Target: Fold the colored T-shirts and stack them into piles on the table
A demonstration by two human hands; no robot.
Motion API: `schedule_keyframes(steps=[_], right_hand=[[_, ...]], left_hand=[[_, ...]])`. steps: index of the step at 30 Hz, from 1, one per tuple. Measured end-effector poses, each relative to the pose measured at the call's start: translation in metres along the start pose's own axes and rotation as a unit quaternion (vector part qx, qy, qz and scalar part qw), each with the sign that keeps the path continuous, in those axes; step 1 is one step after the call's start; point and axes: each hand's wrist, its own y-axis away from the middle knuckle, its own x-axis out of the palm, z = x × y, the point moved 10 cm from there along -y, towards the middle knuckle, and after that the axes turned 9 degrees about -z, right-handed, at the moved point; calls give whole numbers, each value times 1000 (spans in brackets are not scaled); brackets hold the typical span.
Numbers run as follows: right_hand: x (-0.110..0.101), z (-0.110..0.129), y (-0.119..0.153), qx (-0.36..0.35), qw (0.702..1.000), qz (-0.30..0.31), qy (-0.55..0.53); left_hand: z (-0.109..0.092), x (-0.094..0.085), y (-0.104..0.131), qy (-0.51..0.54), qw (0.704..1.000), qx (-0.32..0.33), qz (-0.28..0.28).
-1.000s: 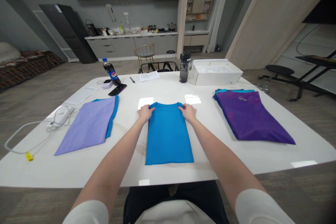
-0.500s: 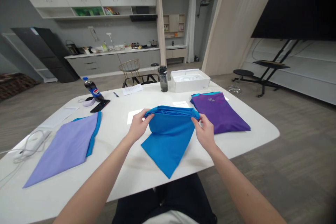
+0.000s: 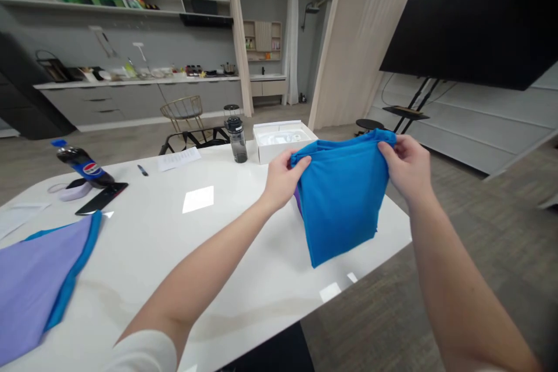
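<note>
Over the right-hand part of the white table [image 3: 152, 267], you hold the blue cloth [image 3: 344, 203] up by its top edge. Your left hand [image 3: 282, 181] is closed on the top left corner, the thumb on the near face and the fingers behind the fold. Your right hand [image 3: 408, 170] pinches the top right corner the same way, with its thumb pressed on the near side and its fingers curled at the back. Between your hands the top edge runs slightly uphill to the right, and the folded layers show along it. The rest hangs down in a broad panel, its lower edge slanting up to the right; whether that edge touches the table, you cannot tell.

A sliver of purple cloth [image 3: 298, 200] shows just past the left edge of the blue one, and the rest of it is hidden. Beyond your hands sits the open white box [image 3: 268, 154], with the flask [image 3: 238, 145] upright just beside it on the left. Farther left lie the paper [image 3: 179, 158] and the pen [image 3: 142, 170], then the phone [image 3: 102, 199] near the cola bottle [image 3: 85, 165]. At the near left, the lilac cloth [image 3: 39, 285] lies over a blue layer [image 3: 72, 282] that shows along its right side.
</note>
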Motion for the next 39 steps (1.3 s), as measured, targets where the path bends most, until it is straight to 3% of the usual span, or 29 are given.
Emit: schedule_keyframes(steps=[3,5,6,7,9,12,15,19,23,26,29,31,35,39], right_hand=[[62,-68,-34,24,991,72,108],[107,-128,-16,103,952,164,237],[123,-156,5,150,920,204,299],[135,-177,28,184,892,231,342],[159,-197,78,190,865,294,359],[171,-200,131,161,857,332,359],[164,-179,142,105,870,296,381],[175,-121,140,-9,899,262,350],[228,-59,174,-23,912,347,218],[281,-13,224,-16,889,437,134],[334,32,282,-34,861,501,79],[368,62,322,-41,844,533,45],[434,133,404,-40,803,594,-33],[499,218,465,-76,787,608,-78]], left_hand=[[97,27,-43,-81,990,-115,-14],[172,13,-46,-201,949,-239,-34],[200,4,-41,-254,929,-268,-22],[222,-6,-33,-297,914,-277,-1],[251,-28,-13,-322,907,-269,25],[271,-51,21,-346,907,-223,87],[276,-68,46,-342,910,-216,88],[266,-85,64,-314,921,-221,65],[242,-109,78,-298,927,-217,75],[220,-150,91,-331,919,-202,64],[204,-209,110,-375,904,-197,48],[196,-259,125,-407,892,-195,29],[177,-385,156,-477,853,-206,-46],[137,-521,182,-561,789,-205,-143]])
